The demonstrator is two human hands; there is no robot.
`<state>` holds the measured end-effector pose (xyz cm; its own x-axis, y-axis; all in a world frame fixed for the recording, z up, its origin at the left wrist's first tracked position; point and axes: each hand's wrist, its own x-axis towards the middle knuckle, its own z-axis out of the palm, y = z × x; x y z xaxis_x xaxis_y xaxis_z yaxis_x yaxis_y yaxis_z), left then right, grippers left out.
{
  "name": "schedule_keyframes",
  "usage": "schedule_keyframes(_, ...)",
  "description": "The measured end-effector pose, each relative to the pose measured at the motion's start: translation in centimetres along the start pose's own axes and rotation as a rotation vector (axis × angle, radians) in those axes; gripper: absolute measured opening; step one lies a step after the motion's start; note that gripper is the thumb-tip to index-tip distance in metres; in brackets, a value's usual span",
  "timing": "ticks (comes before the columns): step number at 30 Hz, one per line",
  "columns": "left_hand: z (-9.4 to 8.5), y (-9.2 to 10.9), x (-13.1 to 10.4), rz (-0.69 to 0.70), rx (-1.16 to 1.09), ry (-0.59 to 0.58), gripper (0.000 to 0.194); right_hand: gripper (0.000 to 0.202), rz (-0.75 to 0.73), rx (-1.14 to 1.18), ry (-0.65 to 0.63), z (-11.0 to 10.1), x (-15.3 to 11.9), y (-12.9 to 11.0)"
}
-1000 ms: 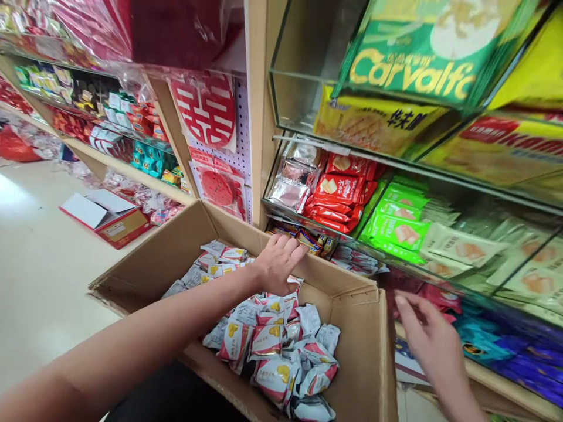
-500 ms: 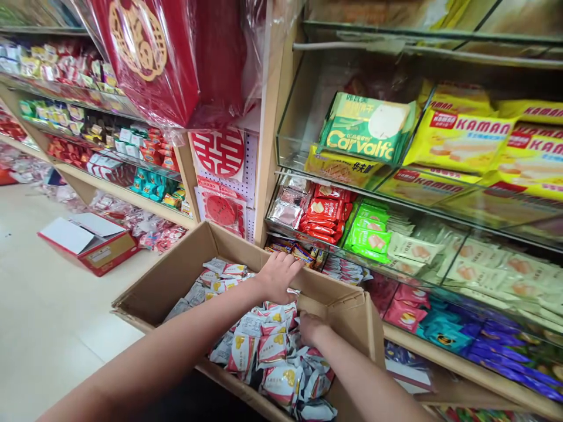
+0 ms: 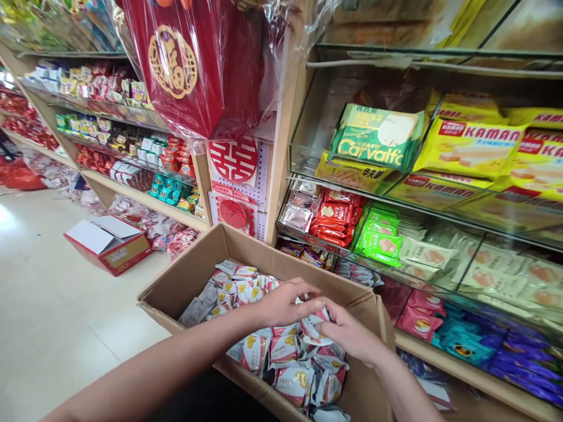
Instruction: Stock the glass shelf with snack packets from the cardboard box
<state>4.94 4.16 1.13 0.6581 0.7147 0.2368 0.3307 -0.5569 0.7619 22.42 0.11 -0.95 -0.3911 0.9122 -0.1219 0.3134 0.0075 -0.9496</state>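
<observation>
A deep cardboard box [image 3: 200,237] holds many small white snack packets [image 3: 294,384] with pink edges and yellow pictures. My left hand [image 3: 285,302] reaches over the middle of the pile. Its fingers curl, with thumb and fingertips closing on the top of a snack packet [image 3: 313,327]. From the other side, my right hand [image 3: 349,333] grips the same packet between thumb and fingers, close to the box's right end. The two hands nearly meet there, just above the other packets. Part of the held packet is hidden by the fingers.
Glass-fronted shelves [image 3: 343,246] stand just behind the box, with red packets [image 3: 336,218], green packets [image 3: 379,235] and yellow wafer packs [image 3: 472,146]. A red gift bag in plastic [image 3: 193,70] hangs above. A red-and-white carton [image 3: 109,243] sits on the floor at left.
My left hand has dropped from near the box's far wall onto a packet. My right hand has risen from the pile and meets it there. The view has shifted slightly left.
</observation>
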Motion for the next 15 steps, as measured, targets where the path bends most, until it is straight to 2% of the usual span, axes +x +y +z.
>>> schedule_keyframes(2,0.6,0.3,0.1,-0.065,-0.114,0.027,0.028,0.034,0.001,0.229,0.089,1.0,-0.7,-0.5)
schedule_keyframes(3,0.9,0.5,0.2,-0.095,-0.170,0.082,0.026,0.035,0.012,0.335,0.181,1.6,-0.8,-0.6)
schedule_keyframes(5,1.6,0.7,0.6,-0.156,-0.279,0.231,0.025,0.039,0.053,0.515,0.436,2.9,-0.8,-0.6)
schedule_keyframes(7,2.5,0.9,0.8,-0.205,-0.353,0.352,0.025,0.041,0.103,0.595,0.694,4.0,-0.5,-0.4)
schedule_keyframes(10,3.9,1.1,0.8,-0.244,-0.320,0.449,0.024,0.046,0.163,0.577,0.896,4.5,-0.1,-0.1)
schedule_keyframes(15,4.8,1.8,0.7,-0.245,-0.175,0.455,0.022,0.054,0.197,0.305,1.040,3.4,-0.5,0.6)
